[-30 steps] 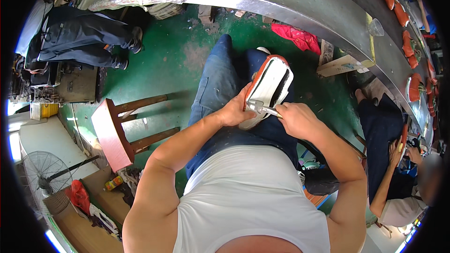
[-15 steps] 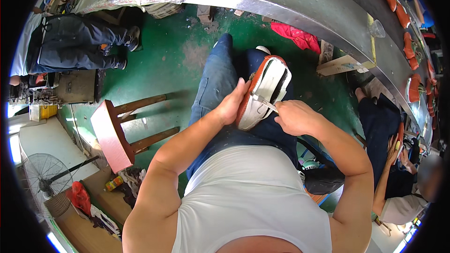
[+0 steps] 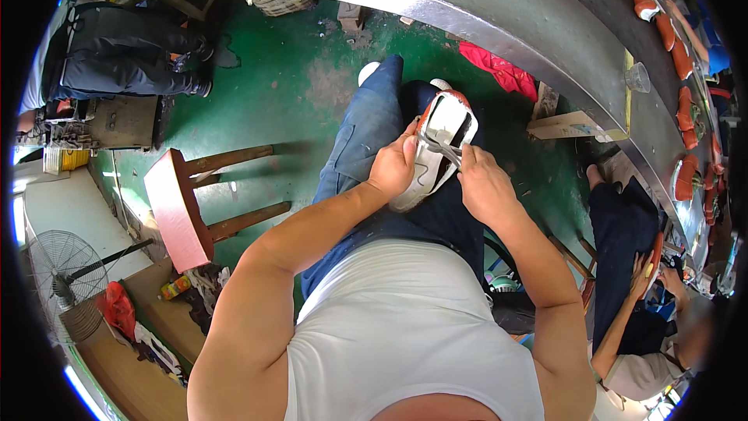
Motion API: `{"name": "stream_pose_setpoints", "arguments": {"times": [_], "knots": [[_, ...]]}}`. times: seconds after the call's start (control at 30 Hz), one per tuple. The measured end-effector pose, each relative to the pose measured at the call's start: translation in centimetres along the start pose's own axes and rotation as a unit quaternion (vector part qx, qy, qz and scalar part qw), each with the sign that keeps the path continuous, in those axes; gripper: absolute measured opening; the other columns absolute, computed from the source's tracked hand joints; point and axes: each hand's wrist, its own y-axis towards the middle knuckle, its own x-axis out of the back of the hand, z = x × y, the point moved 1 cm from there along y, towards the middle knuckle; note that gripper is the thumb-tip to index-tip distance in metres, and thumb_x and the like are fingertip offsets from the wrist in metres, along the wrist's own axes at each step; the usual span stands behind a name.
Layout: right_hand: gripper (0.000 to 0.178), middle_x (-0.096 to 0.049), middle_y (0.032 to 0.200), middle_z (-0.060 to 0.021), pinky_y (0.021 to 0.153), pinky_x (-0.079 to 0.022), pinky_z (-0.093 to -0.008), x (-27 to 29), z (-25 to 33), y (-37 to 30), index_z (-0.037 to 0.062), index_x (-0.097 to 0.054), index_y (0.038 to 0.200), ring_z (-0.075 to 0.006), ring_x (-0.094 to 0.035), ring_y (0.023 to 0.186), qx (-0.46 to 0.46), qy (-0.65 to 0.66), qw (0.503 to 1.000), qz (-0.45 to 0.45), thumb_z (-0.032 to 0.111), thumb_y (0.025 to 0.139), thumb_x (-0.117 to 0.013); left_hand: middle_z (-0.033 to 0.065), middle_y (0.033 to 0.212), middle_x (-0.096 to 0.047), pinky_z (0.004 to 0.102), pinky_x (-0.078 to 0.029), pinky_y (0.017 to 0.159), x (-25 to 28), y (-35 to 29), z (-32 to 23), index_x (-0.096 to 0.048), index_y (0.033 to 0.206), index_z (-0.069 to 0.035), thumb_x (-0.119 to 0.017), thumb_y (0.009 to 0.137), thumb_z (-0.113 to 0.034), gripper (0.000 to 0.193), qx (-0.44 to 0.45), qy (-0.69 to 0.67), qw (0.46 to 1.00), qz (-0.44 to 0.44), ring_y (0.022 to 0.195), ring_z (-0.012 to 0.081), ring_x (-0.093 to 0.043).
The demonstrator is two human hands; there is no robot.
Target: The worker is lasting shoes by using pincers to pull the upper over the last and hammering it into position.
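A shoe (image 3: 448, 121) with an orange-brown upper lies sole up across my thighs, its pale underside facing me and its toe pointing away. My left hand (image 3: 394, 165) grips the shoe's left edge, thumb near the middle of the underside. In my right hand (image 3: 487, 181) is a slim grey metal tool (image 3: 442, 148), its exact kind unclear. The tool lies across the waist of the underside, its tip close to my left thumb. A dark gap runs along the right side of the underside. The upper is mostly hidden beneath.
A pink-topped wooden stool (image 3: 178, 210) stands at my left, beyond it a fan (image 3: 66, 277). A long metal-edged bench (image 3: 436, 12) curves ahead, carrying several orange-brown shoes (image 3: 676, 47) at right. Red cloth (image 3: 499, 68) lies beneath. Another person (image 3: 623, 265) sits at right; one stands far left.
My left hand has moved from the shoe's side up to its edge, thumb nearer the tool. My right hand has turned more upright. The tool has shifted across the underside.
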Motion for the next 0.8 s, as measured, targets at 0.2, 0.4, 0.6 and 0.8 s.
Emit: {"name": "stream_pose_setpoints", "arguments": {"times": [0.2,0.4,0.6,0.8], "knots": [[0.022,-0.066,0.096,-0.0225,0.078,-0.053,-0.0489,-4.7,-1.4,-2.2,-0.0020,-0.054,0.105,-0.0430,-0.065,0.087,-0.117,0.152,0.981,-0.033,0.015,0.092,-0.061,0.0255,0.151,-0.040,0.0449,-0.052,0.095,0.5,0.8,-0.2,-0.032,0.155,-0.017,-0.044,0.104,-0.024,0.053,-0.168,0.104,0.978,0.064,0.108,0.0459,-0.062],[0.025,-0.065,0.081,-0.0200,0.071,-0.053,-0.0435,1.7,-3.9,-0.3,0.0000,-0.056,0.101,-0.0412,-0.065,0.075,-0.228,0.386,0.859,0.248,0.023,0.095,-0.062,0.0312,0.156,-0.025,0.0477,-0.055,0.091,1.3,1.6,-0.6,-0.020,0.158,-0.027,-0.044,0.103,-0.027,0.061,-0.076,0.200,0.955,0.205,0.101,0.0477,-0.065],[0.032,-0.065,0.080,-0.0250,0.071,-0.052,-0.0499,-2.0,-4.6,2.8,-0.0026,-0.056,0.102,-0.0457,-0.064,0.075,-0.052,0.222,0.973,-0.042,0.029,0.101,-0.052,0.0320,0.157,-0.021,0.0476,-0.054,0.092,1.9,2.8,-5.1,-0.021,0.158,-0.029,-0.046,0.102,-0.034,0.062,-0.028,0.284,0.911,0.296,0.103,0.0474,-0.065],[0.036,-0.065,0.079,-0.0289,0.072,-0.050,-0.0540,-2.8,-4.5,2.9,-0.0037,-0.055,0.093,-0.0470,-0.064,0.079,-0.044,0.153,0.987,-0.006,0.031,0.101,-0.049,0.0321,0.144,-0.044,0.0445,-0.051,0.097,2.1,-0.6,-3.0,-0.023,0.157,-0.019,-0.051,0.100,-0.036,0.066,0.023,0.203,0.955,0.217,0.110,0.0441,-0.064]]}}
